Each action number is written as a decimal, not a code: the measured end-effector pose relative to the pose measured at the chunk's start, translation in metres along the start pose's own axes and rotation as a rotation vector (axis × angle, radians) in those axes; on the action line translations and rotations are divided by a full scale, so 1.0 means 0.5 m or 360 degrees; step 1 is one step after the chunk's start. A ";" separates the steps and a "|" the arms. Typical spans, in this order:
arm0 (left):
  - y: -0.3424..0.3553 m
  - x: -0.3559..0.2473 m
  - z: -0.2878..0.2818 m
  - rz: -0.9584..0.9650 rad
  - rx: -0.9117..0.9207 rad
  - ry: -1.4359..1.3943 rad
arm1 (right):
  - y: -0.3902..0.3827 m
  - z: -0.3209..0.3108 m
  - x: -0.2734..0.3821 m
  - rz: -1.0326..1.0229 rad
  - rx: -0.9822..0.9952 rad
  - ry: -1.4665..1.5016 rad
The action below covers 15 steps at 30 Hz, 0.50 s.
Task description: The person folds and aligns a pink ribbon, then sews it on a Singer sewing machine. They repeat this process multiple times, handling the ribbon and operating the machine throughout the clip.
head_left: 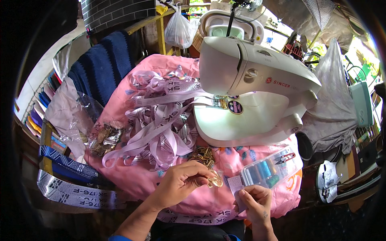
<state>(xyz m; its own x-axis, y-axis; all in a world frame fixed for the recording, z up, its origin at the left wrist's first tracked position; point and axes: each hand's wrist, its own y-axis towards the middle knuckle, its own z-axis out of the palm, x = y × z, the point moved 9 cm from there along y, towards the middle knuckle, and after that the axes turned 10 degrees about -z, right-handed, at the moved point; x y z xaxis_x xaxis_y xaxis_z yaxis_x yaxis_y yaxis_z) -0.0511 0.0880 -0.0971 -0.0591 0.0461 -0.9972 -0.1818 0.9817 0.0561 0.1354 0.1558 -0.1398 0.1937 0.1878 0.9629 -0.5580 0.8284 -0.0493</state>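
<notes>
My left hand (181, 180), fingers pinched, holds a shiny round gold-coloured medal (217, 180) over the pink cloth. To its right, my right hand (255, 203) grips the end of a lavender ribbon (235, 184) between thumb and fingers. Its short end sticks up above the fingers, apart from the medal. A printed lavender ribbon also runs along the cloth's near edge below my hands; whether it is the same piece I cannot tell. Just beyond my left hand lies a small heap of gold-coloured metal pieces (203, 156).
A white sewing machine (257, 68) stands at the back, ribbon under its needle area. Left of it is a tangled lavender ribbon pile (163, 132) on the pink cloth (132, 182). A plastic bag of metal pieces (105, 138) lies farther left; a clear thread box (265, 170) sits right.
</notes>
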 end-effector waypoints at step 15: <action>-0.047 0.095 -0.005 -0.0504 -0.0122 -0.0853 | 0.001 0.068 0.011 0.0187 0.0269 -0.0170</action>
<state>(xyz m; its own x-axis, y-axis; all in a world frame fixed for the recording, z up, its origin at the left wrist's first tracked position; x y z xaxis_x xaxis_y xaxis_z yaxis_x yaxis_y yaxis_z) -0.0522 0.0669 -0.1459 0.5060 -0.1390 -0.8513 -0.1809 0.9479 -0.2623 0.1087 0.1396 -0.1255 0.0381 0.2131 0.9763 -0.7007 0.7023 -0.1260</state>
